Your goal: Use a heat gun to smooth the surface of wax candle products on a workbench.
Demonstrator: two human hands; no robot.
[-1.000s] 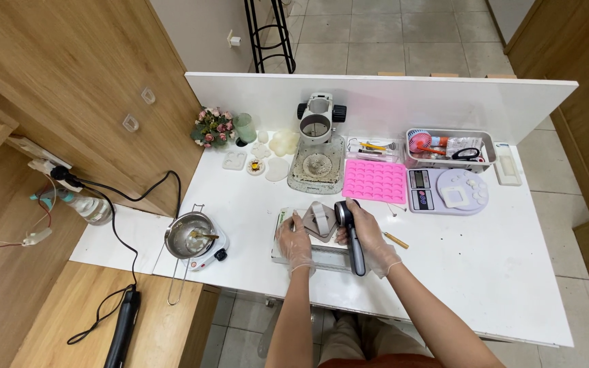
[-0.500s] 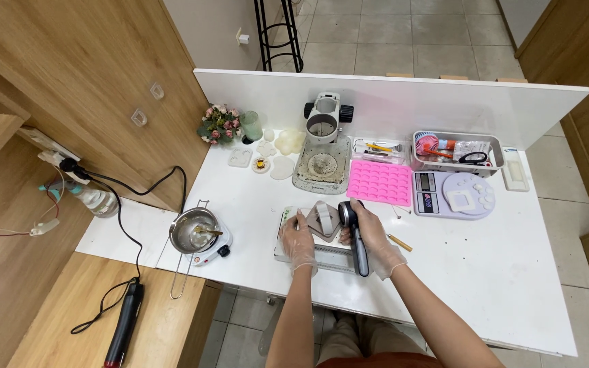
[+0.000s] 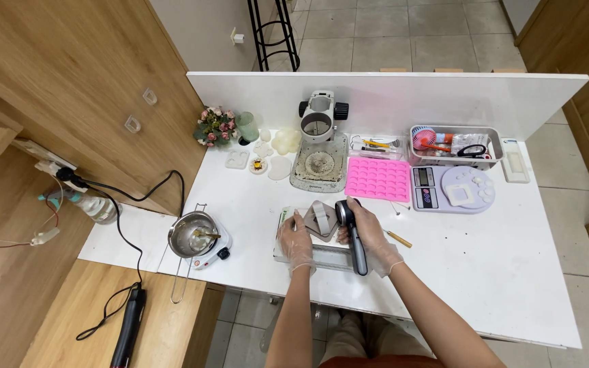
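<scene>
Nearest the person, both gloved hands work at the front edge of the white surface (image 3: 485,272). The right hand (image 3: 371,235) is closed around a black, rounded handheld tool with a long handle (image 3: 353,235), its head pointed at a small grey curved piece (image 3: 322,219) that sits on a pale rectangular tray (image 3: 311,253). The left hand (image 3: 296,238) rests flat with fingers spread on the tray's left end, steadying it rather than gripping. Over the last second the hands and tool have kept almost the same pose, only the view shifting a little, so the work on the grey piece appears to be steady and ongoing. Just right of the right hand lies a thin yellow-handled stick (image 3: 398,238). To the left stands a small metal pot on a white hotplate (image 3: 195,238). Farther back are a pink silicone mould with many small cavities (image 3: 378,180), a lilac digital scale (image 3: 450,189), and a white stereo microscope on a grey base (image 3: 320,146). At the far edge sit a clear bin of tools (image 3: 455,144) and a small bunch of pink flowers (image 3: 216,127).
</scene>
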